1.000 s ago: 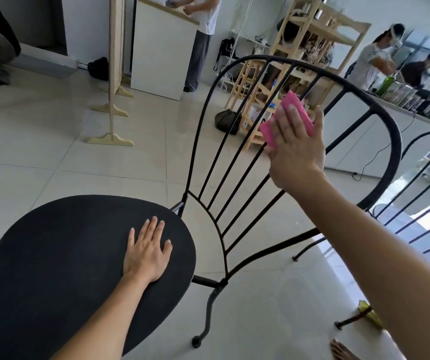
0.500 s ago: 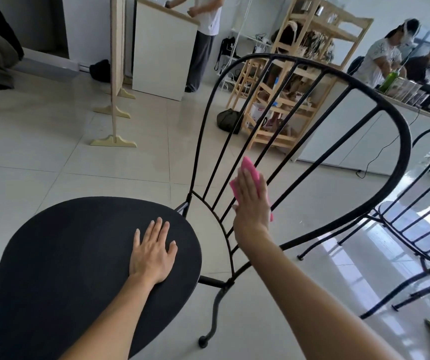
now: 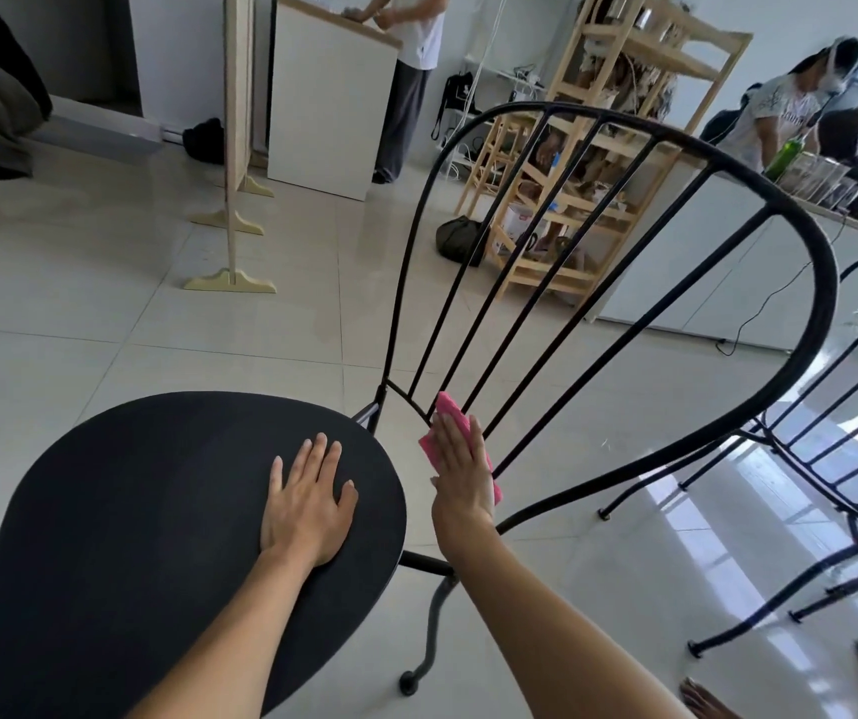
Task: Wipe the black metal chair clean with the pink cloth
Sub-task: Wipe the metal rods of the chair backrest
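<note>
The black metal chair [image 3: 826, 282] fills the view, its round seat at lower left and its arched back of thin bars rising to the right. My left hand [image 3: 307, 500] rests flat on the seat near its right edge, fingers straight. My right hand [image 3: 460, 467] presses the pink cloth [image 3: 445, 409] flat against the lowest part of the back bars, just right of the seat. Most of the cloth is hidden behind my palm; only its top corner and edges show.
A second black metal chair [image 3: 842, 459] stands close on the right. Farther back are a wooden shelf rack [image 3: 619, 163], a white cabinet [image 3: 331, 111], a wooden stand [image 3: 232, 147], a dark bag [image 3: 460, 241] on the tiled floor, and people at counters.
My right hand has slid the pink cloth down the back bars, from high near the top arch to their base beside the seat. My left hand has stayed flat on the seat.
</note>
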The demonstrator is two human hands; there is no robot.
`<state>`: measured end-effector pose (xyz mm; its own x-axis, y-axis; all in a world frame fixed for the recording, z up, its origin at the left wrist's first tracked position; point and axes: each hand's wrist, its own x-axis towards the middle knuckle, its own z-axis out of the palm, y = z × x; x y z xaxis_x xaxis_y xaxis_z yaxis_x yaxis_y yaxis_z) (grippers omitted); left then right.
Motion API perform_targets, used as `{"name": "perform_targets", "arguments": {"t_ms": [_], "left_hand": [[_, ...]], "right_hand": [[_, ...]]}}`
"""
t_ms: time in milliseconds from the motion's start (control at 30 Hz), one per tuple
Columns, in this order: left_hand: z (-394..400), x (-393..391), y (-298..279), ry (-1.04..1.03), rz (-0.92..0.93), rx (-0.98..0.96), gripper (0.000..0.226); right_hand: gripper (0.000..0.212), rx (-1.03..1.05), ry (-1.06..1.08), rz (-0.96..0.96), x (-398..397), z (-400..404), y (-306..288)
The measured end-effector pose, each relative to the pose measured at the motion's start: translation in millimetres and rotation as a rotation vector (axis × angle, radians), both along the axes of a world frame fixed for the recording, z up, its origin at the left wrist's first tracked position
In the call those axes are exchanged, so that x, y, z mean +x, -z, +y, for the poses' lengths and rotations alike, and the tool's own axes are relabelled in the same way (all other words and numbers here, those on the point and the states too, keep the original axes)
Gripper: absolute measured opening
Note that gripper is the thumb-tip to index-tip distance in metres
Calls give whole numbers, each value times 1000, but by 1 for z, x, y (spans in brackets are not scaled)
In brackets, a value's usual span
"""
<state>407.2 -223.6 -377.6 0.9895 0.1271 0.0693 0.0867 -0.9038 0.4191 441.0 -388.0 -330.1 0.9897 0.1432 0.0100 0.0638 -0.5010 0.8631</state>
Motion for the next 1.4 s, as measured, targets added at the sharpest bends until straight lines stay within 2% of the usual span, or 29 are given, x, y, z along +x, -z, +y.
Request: {"name": "perform_targets", "arguments": {"t_ms": [167, 367, 467, 567, 733, 933, 1167, 1300, 1400], "left_hand": [[1, -1, 1, 8, -4, -5, 60], [0, -1, -1, 5, -7, 19, 60], [0, -3, -1, 0, -7, 18, 60], [0, -3, -1, -2, -12, 6, 60], [0, -3, -1, 1, -21, 7, 60], [0, -3, -2, 7, -17, -1, 60], [1, -1, 1, 14, -9, 15, 61], [1, -1, 3, 14, -18, 26, 85], [0, 0, 3, 9, -23, 21, 89]], "right_hand": [[88, 8, 26, -92, 0, -4, -64], [74, 132, -60, -215, 0, -27, -206], [72, 235, -50, -237, 2, -37, -244], [82, 257, -63, -231, 3, -39, -249], [82, 302, -84, -255, 3, -37, -245], [78, 544, -166, -299, -1, -31, -246], [79, 677, -337, -351, 4, -24, -248], [75, 629, -510, -369, 30, -8, -253], [69, 620, -535, -366, 66, -1, -270]]}}
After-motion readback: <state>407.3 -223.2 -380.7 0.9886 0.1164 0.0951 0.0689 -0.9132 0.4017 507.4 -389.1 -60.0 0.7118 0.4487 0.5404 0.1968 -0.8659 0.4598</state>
